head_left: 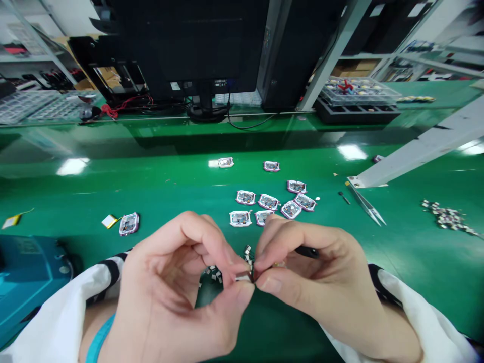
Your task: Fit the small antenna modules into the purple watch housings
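Note:
My left hand [185, 287] pinches a small whitish part [242, 278] between thumb and forefinger. Close against it, my right hand [313, 282] is closed too, its thumb and forefinger pressed together at something too small to make out; a black tool end [307, 251] shows among its fingers. The fingertips of both hands nearly meet. Beneath and behind them lie small silver-and-black pieces [247, 253]. Several watch-like cases with circuit boards [245, 197] are spread just beyond my hands, one partly hidden by my right hand.
Tweezers [367, 205] lie at the right near a white metal bar [419, 143]. Farther right is a pile of small parts [448, 217]. At left are a single case [129, 223], a yellow-edged battery [110, 221] and a teal box [30, 282]. A monitor [196, 55] stands behind.

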A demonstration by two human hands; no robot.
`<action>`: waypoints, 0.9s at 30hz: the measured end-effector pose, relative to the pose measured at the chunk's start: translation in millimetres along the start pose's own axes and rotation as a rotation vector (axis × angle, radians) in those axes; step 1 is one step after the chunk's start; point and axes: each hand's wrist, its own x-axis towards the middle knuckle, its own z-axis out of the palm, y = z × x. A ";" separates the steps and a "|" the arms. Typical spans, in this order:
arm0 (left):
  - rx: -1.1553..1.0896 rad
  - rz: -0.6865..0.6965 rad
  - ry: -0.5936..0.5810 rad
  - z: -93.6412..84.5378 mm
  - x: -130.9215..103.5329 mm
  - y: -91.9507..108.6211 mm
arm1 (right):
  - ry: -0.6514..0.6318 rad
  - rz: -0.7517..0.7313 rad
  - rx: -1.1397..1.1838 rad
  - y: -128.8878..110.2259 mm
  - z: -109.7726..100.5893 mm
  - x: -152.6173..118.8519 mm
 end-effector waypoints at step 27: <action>-0.152 -0.139 -0.065 -2.8 4.5 -0.9 | -0.011 0.031 0.023 -2.0 -1.0 -1.4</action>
